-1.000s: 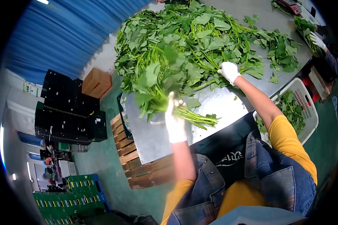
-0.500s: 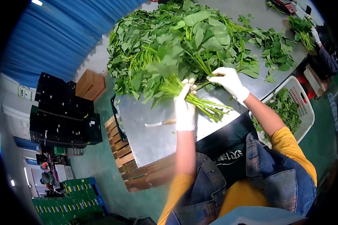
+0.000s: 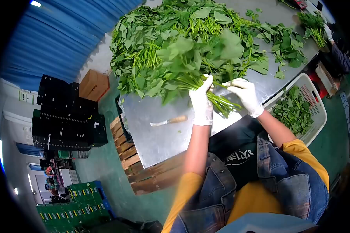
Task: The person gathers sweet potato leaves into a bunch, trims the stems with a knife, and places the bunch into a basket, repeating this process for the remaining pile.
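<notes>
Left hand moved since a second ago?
Yes: against the near-left corner of the table, the left hand has shifted to the wearer's right. The knife, partly hidden by it then, now shows whole.

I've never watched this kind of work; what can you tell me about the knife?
The knife lies on the metal-looking table beside the gloved left hand, untouched by it. Its light-brown handle looks wooden and points toward that hand; its slim, pale blade looks metallic and points away. Finer edge detail is too small to tell.

Bunch lvs (image 3: 170, 93) matt; tbl (image 3: 151, 143) glossy mtl; knife hndl (image 3: 178, 119) wood.
</notes>
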`<state>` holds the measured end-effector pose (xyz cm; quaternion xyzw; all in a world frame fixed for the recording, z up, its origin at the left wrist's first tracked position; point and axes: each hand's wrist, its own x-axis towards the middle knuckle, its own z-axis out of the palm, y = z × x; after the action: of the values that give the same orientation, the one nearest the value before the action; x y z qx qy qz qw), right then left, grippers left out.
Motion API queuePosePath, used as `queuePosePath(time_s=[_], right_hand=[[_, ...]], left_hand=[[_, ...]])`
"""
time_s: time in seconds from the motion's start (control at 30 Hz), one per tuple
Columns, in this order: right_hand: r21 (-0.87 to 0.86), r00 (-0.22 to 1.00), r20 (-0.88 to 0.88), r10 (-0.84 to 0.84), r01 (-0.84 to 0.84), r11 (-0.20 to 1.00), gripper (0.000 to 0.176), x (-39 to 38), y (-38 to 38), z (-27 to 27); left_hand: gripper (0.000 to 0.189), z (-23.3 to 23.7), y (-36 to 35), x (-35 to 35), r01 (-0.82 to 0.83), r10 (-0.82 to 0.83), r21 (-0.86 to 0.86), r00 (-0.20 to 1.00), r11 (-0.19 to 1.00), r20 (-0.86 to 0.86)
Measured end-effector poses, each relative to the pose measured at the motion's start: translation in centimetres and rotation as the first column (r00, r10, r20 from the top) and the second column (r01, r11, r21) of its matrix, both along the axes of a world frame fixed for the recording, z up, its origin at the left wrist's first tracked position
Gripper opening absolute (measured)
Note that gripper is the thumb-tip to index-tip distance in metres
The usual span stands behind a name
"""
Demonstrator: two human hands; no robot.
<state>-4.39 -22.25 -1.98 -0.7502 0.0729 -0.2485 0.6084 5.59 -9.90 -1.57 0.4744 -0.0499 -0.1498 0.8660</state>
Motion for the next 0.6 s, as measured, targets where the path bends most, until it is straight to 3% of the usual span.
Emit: queuePosePath(time_s=[0.03,0.07,0.1,0.13,0.17,0.23,0.27,0.3,0.33,0.37,0.43,0.47,0.5,0.53,0.57,0.6], right_hand=[[-0.088,0.999,0.01,-0.036,0.037,0.995,0.019,-0.9,-0.2,0.2],[0.159,0.992,0.037,-0.122,0.115,0.981,0.019,-1.3,0.1,-0.6],[0.143,0.973,0.057,-0.224,0.214,0.966,0.017,-2.0,-0.6,-1.8],[0.022,0.961,0.035,-0.275,0.275,0.961,0.02,-3.2,-2.0,-2.4],[-0.1,0.945,0.016,-0.326,0.326,0.94,0.023,-4.5,-3.6,-3.0],[0.318,0.912,0.052,-0.406,0.371,0.873,0.036,-5.9,-6.6,-3.8],[0.721,0.916,0.224,-0.333,0.074,0.689,0.04,-6.4,-8.9,-4.4],[0.898,0.853,0.396,-0.34,-0.284,0.336,0.044,-7.0,-10.3,-4.6],[0.884,0.822,0.464,-0.329,-0.409,0.226,0.043,-6.9,-9.7,-3.2],[0.903,0.826,0.43,-0.363,-0.395,0.171,0.04,-6.6,-9.3,-2.5],[0.896,0.873,0.416,-0.255,-0.346,0.278,0.036,-6.6,-10.5,-5.5],[0.913,0.887,0.347,-0.304,-0.244,0.327,0.031,-6.8,-10.5,-4.5],[0.796,0.771,0.592,-0.234,-0.512,0.323,0.032,-7.5,-13.8,-6.5],[0.878,0.749,0.475,-0.462,-0.366,0.308,0.037,-9.3,-16.8,-6.9],[0.794,0.648,0.606,-0.462,-0.456,0.401,0.044,-10.6,-19.6,-7.7],[0.764,0.569,0.644,-0.511,-0.509,0.396,0.05,-12.3,-22.8,-9.1]], left_hand=[[0.018,-0.1,-0.1,-0.1,0.001,-0.001,0.001,1.0,1.0,-0.005],[0.017,-0.2,-0.4,-0.2,-0.01,0.005,-0.066,0.998,0.998,-0.069],[0.017,-0.3,-0.7,-0.3,-0.02,0.003,-0.133,0.991,0.991,-0.132],[0.017,-1.2,-0.4,0.2,-0.088,0.093,0.144,0.995,0.986,-0.031],[0.018,-2.4,-0.3,0.8,-0.055,0.061,0.125,0.997,0.991,-0.046],[0.019,-1.0,0.1,0.5,-0.012,0.023,0.093,0.993,0.996,-0.113],[0.019,-0.6,0.3,0.4,-0.013,0.024,0.095,0.993,0.995,-0.114],[0.019,-0.3,0.5,0.1,0.051,-0.044,0.055,0.991,0.997,-0.125],[0.019,-0.1,0.5,0.0,0.118,-0.115,0.013,0.984,0.993,-0.132],[0.019,-1.4,0.6,0.8,0.121,-0.119,0.009,0.984,0.993,-0.131],[0.02,-4.9,1.2,2.9,0.118,-0.112,0.17,0.993,0.978,-0.042],[0.018,-2.8,2.0,2.4,0.082,-0.107,-0.123,0.971,0.989,-0.214],[0.019,-1.4,3.3,2.6,0.042,-0.066,-0.11,0.974,0.993,-0.218],[0.019,-0.3,4.7,3.0,-0.031,0.01,-0.109,0.982,0.994,-0.189],[0.02,0.6,5.8,3.2,-0.105,0.086,-0.112,0.983,0.988,-0.159],[0.02,1.4,6.5,2.9,-0.101,0.079,-0.167,0.988,0.981,-0.134]])
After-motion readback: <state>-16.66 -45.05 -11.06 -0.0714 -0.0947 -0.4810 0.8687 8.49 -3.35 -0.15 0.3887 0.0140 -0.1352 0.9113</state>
